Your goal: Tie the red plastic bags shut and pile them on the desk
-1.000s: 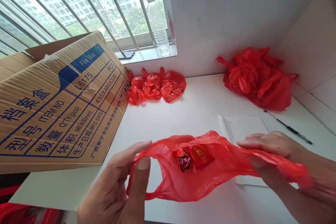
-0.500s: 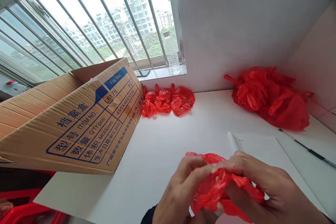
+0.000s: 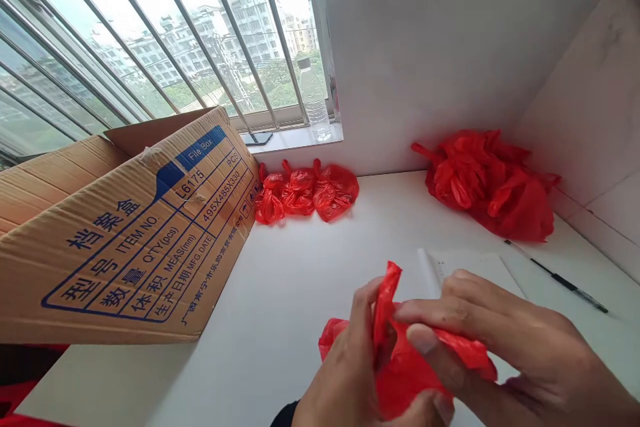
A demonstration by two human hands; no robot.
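A thin red plastic bag [image 3: 407, 370] is between my hands, low in the view above the white table [image 3: 295, 287]. My left hand [image 3: 345, 367] grips a twisted upper end of the bag, which sticks up past the fingers. Around the bag's right side curls my right hand [image 3: 495, 333], its thumb and forefinger close together at the bag's top and red plastic showing below them. What the bag contains cannot be seen. Just behind my right hand lies white paper [image 3: 470, 267], partly covered by it.
A cardboard box [image 3: 150, 233] with blue print stands at left. Several small knotted red bags [image 3: 303, 190] line the wall; a larger heap of red bags [image 3: 485, 180] lies at back right. A pen [image 3: 567, 280] is at right. A bottle [image 3: 315, 103] and phone [image 3: 257, 139] sit on the sill.
The bag's gathered top now stands upright in my left fingers, where it was bunched between both hands. My right fingertips have shifted on it. The whole view has turned slightly right.
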